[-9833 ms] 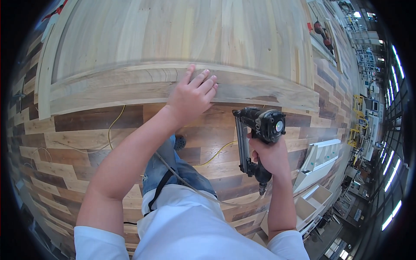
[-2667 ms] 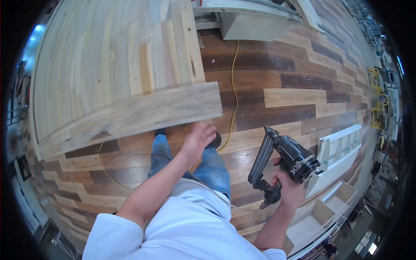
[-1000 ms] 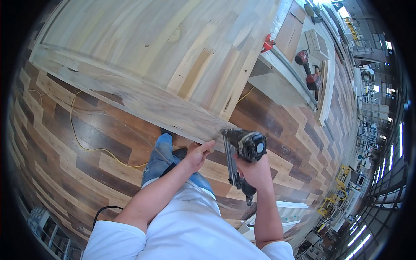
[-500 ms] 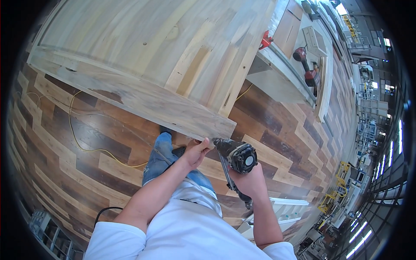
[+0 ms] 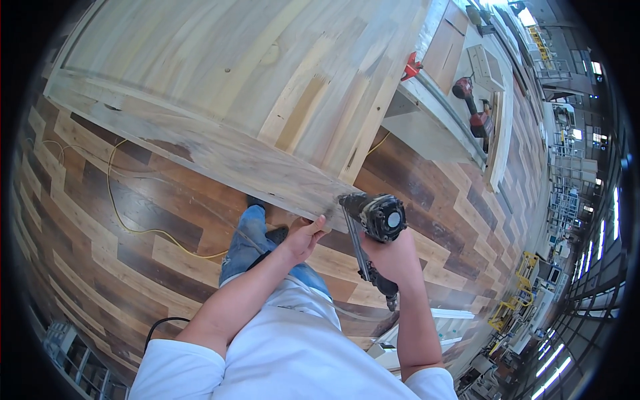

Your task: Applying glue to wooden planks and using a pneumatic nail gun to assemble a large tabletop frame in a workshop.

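Note:
A large wooden panel (image 5: 200, 60) of pale, streaked planks spans the top of the view, with a wooden edge board (image 5: 220, 143) along its near side. My left hand (image 5: 308, 238) pinches the lower edge of that board near its right end, thumb up and the other fingers mostly hidden. In my right hand (image 5: 397, 257) is the handle of a black nail gun (image 5: 381, 215). Its nose meets or nearly meets the board's face close to the right corner, just right of my left thumb. Whether it presses on the wood I cannot tell.
A yellow air hose (image 5: 119, 207) loops over the plank-patterned floor (image 5: 133, 267) at left. At upper right, a red-and-black cordless drill (image 5: 475, 110) lies on a side bench beside a red clamp (image 5: 411, 67). White boards (image 5: 443, 327) lie low on the right. My foot (image 5: 277, 235) is under the panel's edge.
The nail gun and my right hand have moved slightly up and to the right, bringing the nose over the board's face near its end. My left hand has barely shifted.

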`<state>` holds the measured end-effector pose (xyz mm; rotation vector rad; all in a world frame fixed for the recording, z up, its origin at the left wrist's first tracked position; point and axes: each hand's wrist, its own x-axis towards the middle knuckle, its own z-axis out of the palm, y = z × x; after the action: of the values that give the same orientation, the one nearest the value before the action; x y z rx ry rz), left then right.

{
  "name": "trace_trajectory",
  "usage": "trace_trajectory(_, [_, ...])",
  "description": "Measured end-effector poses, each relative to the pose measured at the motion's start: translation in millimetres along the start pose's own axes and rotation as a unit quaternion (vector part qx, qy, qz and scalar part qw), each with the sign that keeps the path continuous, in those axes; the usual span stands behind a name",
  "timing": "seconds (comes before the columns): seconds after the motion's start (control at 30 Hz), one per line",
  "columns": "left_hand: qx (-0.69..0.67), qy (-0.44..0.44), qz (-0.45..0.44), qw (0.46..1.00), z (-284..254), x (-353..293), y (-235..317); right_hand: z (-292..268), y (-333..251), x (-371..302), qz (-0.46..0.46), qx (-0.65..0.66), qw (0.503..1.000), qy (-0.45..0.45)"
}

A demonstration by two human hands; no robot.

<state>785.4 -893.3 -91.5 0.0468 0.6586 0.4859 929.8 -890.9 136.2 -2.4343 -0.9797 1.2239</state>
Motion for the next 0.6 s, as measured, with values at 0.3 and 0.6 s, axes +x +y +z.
trace_trajectory(0.3, [0.016,0.076,-0.049,0.996,-1.6,-19.8,25.2,-6.9,31.9,-52.2,0.056,0.209,0.974,0.072])
trace_trajectory(0.6, [-0.082,0.177,0.232,0.953,-32.4,-42.0,112.3,6.3,17.3,-25.7,-0.09,0.137,0.986,-0.003])
